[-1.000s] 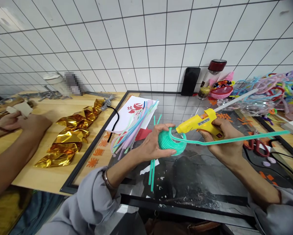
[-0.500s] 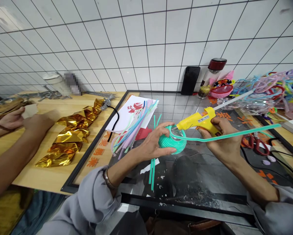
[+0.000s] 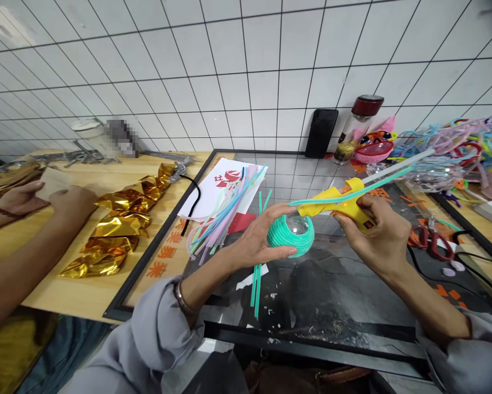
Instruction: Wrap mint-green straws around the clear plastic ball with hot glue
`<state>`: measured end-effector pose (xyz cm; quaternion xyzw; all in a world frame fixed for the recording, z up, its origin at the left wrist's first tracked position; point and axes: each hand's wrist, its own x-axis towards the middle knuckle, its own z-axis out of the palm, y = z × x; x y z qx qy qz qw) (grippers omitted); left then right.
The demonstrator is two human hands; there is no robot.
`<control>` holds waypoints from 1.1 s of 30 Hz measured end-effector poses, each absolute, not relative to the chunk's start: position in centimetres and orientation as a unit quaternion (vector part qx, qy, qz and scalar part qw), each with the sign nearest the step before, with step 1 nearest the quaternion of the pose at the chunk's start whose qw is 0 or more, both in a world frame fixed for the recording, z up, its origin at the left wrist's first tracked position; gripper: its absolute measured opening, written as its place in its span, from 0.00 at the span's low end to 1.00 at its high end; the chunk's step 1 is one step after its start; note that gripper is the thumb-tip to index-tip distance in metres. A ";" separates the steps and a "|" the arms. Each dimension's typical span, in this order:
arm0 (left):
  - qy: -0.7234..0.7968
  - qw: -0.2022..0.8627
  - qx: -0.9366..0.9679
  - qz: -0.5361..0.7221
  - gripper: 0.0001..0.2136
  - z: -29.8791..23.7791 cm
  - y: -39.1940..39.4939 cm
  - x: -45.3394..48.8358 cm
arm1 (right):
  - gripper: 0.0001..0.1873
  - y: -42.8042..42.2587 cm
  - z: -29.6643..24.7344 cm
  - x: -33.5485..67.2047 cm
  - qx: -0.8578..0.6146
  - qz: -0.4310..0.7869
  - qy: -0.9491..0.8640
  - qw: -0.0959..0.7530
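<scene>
My left hand (image 3: 266,235) grips a round clear bowl (image 3: 293,236) wrapped in coils of turquoise pipe cleaner, fingers over its far rim and thumb along the near side. In my right hand (image 3: 379,235) is a yellow hot glue gun (image 3: 340,205) with a long white glue stick out of its back. Its nozzle points at the bowl's rim; the tip is hidden behind the turquoise strand. That loose turquoise strand (image 3: 387,178) runs from the rim along the gun, up to the right. Two turquoise strips (image 3: 256,293) lie on the dark tabletop beneath my left wrist.
Pastel pipe cleaners (image 3: 225,213) lie on white paper (image 3: 207,189) to the left. Red-handled scissors (image 3: 432,241), a phone (image 3: 322,133), a glass bottle (image 3: 358,128) and a colourful heap (image 3: 451,148) are on the right. At left, another person's hands (image 3: 71,200) hold paper near gold foil (image 3: 118,230).
The loose turquoise strand has swung from lying across below the glue gun to running up along it. Both my hands stay nearly where they were.
</scene>
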<state>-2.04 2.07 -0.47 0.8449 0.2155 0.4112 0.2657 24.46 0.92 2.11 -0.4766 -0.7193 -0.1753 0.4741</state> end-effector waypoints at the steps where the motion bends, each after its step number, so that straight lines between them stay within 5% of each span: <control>1: 0.222 0.272 0.843 0.408 0.37 -0.4 2.0 -2.0 | 0.13 0.9 2.1 24.5 -0.478 -0.179 -0.719 0.472; 33: 0.236 0.272 0.836 0.413 0.41 -0.5 2.1 -1.9 | 0.10 1.1 2.3 24.4 -0.451 -0.221 -0.726 0.471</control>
